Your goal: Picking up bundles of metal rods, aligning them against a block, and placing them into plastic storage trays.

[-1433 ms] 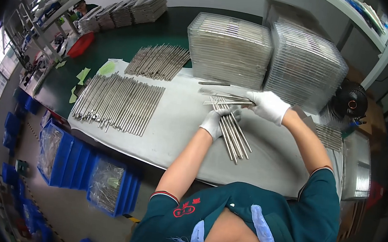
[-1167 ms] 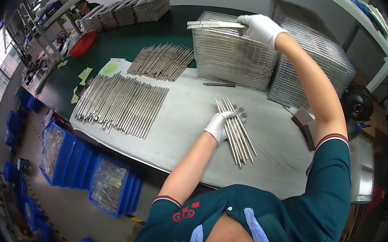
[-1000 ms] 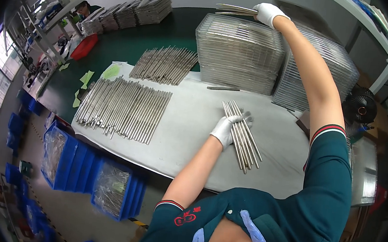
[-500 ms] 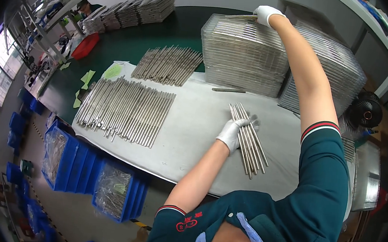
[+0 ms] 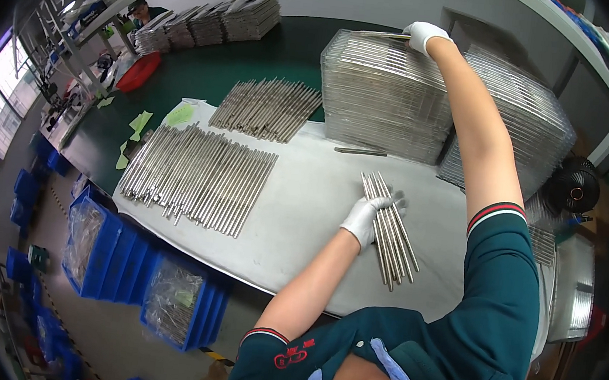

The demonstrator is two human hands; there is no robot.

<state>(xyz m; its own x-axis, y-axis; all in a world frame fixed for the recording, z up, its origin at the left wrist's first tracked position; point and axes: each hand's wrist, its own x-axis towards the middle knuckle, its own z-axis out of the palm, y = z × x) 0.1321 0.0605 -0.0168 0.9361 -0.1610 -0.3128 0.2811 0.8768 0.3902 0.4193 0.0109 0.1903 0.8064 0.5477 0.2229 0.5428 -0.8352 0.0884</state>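
Observation:
My left hand (image 5: 363, 220), in a white glove, is wrapped round a bundle of several slim metal rods (image 5: 395, 248) above the white-covered table. The bundle slants, its lower ends toward me. At the far side, my gloved right hand (image 5: 426, 38) is closed on a metal rod (image 5: 382, 34) at the top of a tall stack of clear plastic trays (image 5: 380, 105). That rod lies nearly level, sticking out to the left of the hand. Its fingertips are partly hidden, so I cannot tell whether it grips more than one rod.
Two rows of metal rods, a near one (image 5: 198, 179) and a far one (image 5: 267, 108), lie at the left. A short dark rod (image 5: 360, 151) lies before the stack. A second tray stack (image 5: 516, 116) and a black fan (image 5: 573, 187) stand right. Blue bins (image 5: 119, 256) stand below the table's edge.
My right hand has sunk slightly toward the top tray, and the rod there lies flatter. My left hand keeps its bundle in nearly the same place. The whole view has shifted a little.

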